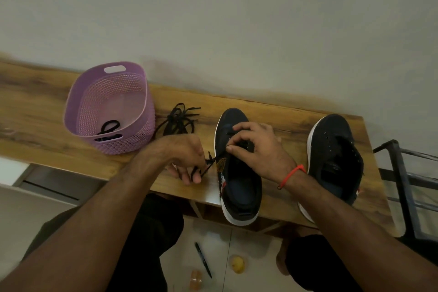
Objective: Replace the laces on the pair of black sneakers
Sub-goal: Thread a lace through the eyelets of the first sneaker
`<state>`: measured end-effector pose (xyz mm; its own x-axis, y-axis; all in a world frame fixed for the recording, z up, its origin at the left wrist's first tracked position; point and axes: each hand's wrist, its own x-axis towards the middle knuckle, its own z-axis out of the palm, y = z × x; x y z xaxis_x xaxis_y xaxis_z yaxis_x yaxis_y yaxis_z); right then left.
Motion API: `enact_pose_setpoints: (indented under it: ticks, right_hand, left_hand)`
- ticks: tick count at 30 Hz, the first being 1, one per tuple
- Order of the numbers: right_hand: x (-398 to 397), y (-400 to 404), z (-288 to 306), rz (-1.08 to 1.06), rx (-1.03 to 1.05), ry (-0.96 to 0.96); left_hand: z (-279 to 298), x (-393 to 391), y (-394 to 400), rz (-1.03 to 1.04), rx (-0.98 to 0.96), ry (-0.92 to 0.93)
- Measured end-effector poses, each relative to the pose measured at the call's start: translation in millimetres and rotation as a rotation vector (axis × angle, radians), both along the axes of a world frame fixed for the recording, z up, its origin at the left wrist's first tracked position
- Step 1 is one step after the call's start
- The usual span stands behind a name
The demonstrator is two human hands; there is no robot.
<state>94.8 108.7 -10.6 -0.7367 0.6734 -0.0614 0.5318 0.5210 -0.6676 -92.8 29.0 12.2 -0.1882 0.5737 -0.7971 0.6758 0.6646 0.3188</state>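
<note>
Two black sneakers with white soles stand on the wooden table (279, 111). On the left sneaker (239, 187), my right hand (256, 147) pinches a black lace at the eyelets over the tongue. My left hand (187, 161), just left of that shoe, grips the other end of the same lace (208, 166), which runs taut to the shoe. The right sneaker (336, 156) stands without a lace, untouched. A loose bundle of black laces (180, 117) lies on the table behind my left hand.
A purple perforated basket (111, 106) at the left of the table holds a black lace (109, 127). A dark metal frame (403, 180) stands off the table's right end. On the floor below lie a pen (203, 259) and a yellow object (237, 265).
</note>
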Motion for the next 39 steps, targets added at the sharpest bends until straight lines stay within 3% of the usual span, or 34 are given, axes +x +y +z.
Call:
enact_pose_setpoints:
  ticks: [3, 9, 11, 14, 17, 24, 34, 39]
  right_hand:
    - [0.3, 0.6, 0.3, 0.036, -0.02, -0.042]
    - [5.9, 10.8, 3.7, 0.027, -0.011, 0.066]
    - [7.2, 13.2, 2.8, 0.015, -0.002, 0.068]
    - [8.9, 14.2, 0.1, 0.003, 0.007, 0.042]
    - [9.8, 15.6, 0.1, -0.016, 0.013, 0.051]
    - [10.3, 16.0, 0.0, -0.042, 0.0, 0.052]
    - [12.2, 13.6, 1.1, -0.051, 0.016, 0.011]
    - [12.6, 13.3, 0.2, -0.052, 0.014, 0.006]
  left_hand:
    - [-7.3, 2.3, 0.9, 0.042, -0.042, 0.007]
    - [-14.6, -0.4, -1.1, -0.02, -0.11, 0.088]
    - [-20.9, -3.1, 1.6, 0.0, -0.006, 0.149]
    - [-30.9, -0.1, 3.7, -0.021, 0.265, 0.412]
    - [-41.6, 8.9, 1.0, -0.037, 0.314, 0.572]
    - [-60.4, 21.1, 4.0, 0.05, 0.532, 0.569]
    - [-64.5, 22.7, 9.2, 0.173, 0.505, 0.347]
    - [-66.0, 23.7, 7.6, 0.087, 0.505, 0.475]
